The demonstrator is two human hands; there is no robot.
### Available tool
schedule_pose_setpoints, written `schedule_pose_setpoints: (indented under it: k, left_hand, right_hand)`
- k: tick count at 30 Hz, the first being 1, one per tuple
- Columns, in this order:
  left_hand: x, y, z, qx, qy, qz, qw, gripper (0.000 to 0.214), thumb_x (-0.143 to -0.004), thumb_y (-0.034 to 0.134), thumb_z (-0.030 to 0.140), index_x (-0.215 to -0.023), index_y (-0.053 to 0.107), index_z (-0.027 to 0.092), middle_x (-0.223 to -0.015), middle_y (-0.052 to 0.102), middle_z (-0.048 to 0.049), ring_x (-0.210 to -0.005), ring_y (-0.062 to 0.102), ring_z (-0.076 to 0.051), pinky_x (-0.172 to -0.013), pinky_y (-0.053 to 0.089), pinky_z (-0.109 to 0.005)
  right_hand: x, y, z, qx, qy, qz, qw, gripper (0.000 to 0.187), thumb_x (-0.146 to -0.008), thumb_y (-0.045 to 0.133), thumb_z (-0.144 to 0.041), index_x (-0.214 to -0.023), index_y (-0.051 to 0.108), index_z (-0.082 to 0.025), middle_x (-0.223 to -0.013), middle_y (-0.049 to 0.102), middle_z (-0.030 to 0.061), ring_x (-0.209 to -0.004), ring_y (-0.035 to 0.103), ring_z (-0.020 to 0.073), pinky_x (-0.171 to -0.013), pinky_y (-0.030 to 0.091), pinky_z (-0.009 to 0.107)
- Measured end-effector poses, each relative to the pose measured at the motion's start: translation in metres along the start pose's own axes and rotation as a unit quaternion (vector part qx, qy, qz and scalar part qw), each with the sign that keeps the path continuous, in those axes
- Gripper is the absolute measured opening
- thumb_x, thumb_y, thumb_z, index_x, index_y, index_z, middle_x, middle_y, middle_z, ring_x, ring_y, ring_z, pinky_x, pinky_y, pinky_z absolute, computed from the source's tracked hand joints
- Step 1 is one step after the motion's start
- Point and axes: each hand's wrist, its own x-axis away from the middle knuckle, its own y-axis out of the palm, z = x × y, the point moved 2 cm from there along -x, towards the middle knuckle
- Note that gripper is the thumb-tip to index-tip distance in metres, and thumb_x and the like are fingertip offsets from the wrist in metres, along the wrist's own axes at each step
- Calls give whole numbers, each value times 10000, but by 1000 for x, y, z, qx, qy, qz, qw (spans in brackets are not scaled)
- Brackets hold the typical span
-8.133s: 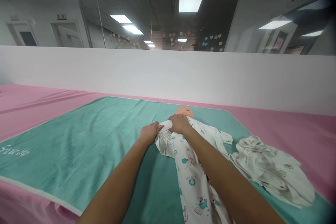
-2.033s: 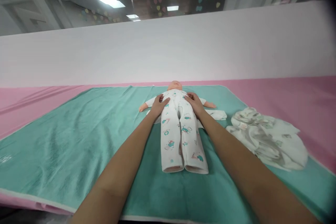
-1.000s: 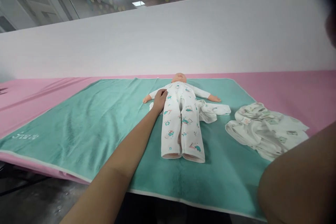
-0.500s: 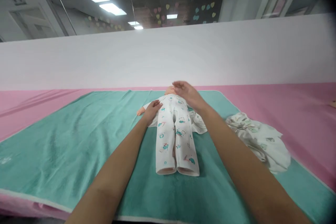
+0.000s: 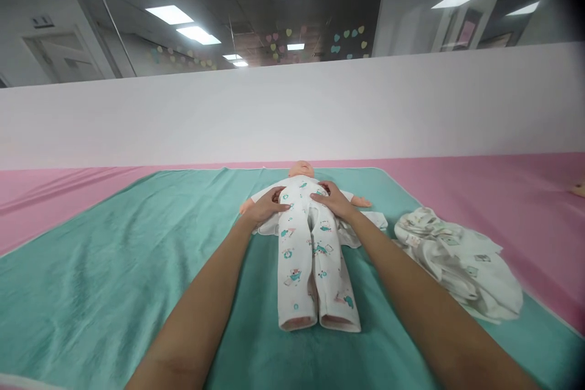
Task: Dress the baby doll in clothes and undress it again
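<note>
A baby doll (image 5: 301, 169) lies on its back on a teal towel (image 5: 137, 268), head at the far end, arms spread. White patterned trousers (image 5: 296, 250) cover its lower body, and their wide leg ends face me. At the waist, on the left side, my left hand (image 5: 267, 206) is closed on the trousers, thumb across the front and fingers curled at the side. Opposite it, my right hand (image 5: 337, 201) grips the other side of the waist in the same way. The doll's feet are hidden inside the legs. A white cloth (image 5: 377, 219) shows beside the doll.
To the right, a crumpled white patterned cloth (image 5: 461, 262) rests partly on the towel's edge. Pink fabric (image 5: 503, 195) lies around the towel. Behind the doll runs a low white wall (image 5: 274, 116) with glass (image 5: 329, 0) above it.
My right hand has come down from above the doll's upper body onto the right of the waist. My left hand now grips the left side. The view has tilted up slightly.
</note>
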Motion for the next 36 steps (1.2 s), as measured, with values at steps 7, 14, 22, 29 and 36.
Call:
schedule_pose_setpoints:
  k: [7, 14, 22, 29, 36]
  left_hand:
    - [15, 14, -1, -238, 16, 107, 965, 276, -773, 577, 396, -963, 578, 195, -956, 606, -43, -948, 546, -235, -841, 427, -348]
    - [54, 8, 12, -266, -49, -20, 963, 593, -724, 602, 546, -1198, 486, 209, -1178, 540, -79, -1090, 495, -273, -912, 394, -338]
    - [65, 22, 22, -292, -89, 10, 952, 874, -657, 624, 654, -1327, 338, 173, -1306, 424, -171, -1133, 480, -323, -911, 398, -385]
    - [70, 24, 29, -192, -142, 4, 971, 809, -667, 649, 614, -1279, 353, 175, -1058, 554, -118, -933, 566, -265, -729, 465, -326]
    - [84, 13, 38, -50, -127, -166, 977, 826, -636, 758, 371, -1292, 288, 194, -828, 500, 19, -790, 527, -133, -700, 447, -243]
  right_hand:
    - [20, 5, -15, 119, -29, 40, 992, 378, -722, 576, -572, -784, 533, -202, -759, 558, -7, -749, 504, 182, -720, 392, 306]
    - [62, -16, -12, 118, -18, -114, 986, 488, -740, 590, -549, -1086, 500, -218, -1048, 552, 34, -940, 513, 209, -784, 412, 303]
    - [69, -8, -29, 167, -5, -73, 983, 482, -654, 669, -545, -936, 518, -184, -928, 575, 21, -827, 524, 188, -673, 396, 270]
    - [78, 11, -39, 347, -72, 12, 935, 309, -792, 542, -460, -662, 469, -190, -647, 539, 13, -636, 458, 161, -583, 273, 258]
    - [77, -17, -32, 222, -70, -111, 966, 406, -787, 539, -569, -916, 553, -184, -922, 576, 30, -821, 518, 183, -703, 368, 264]
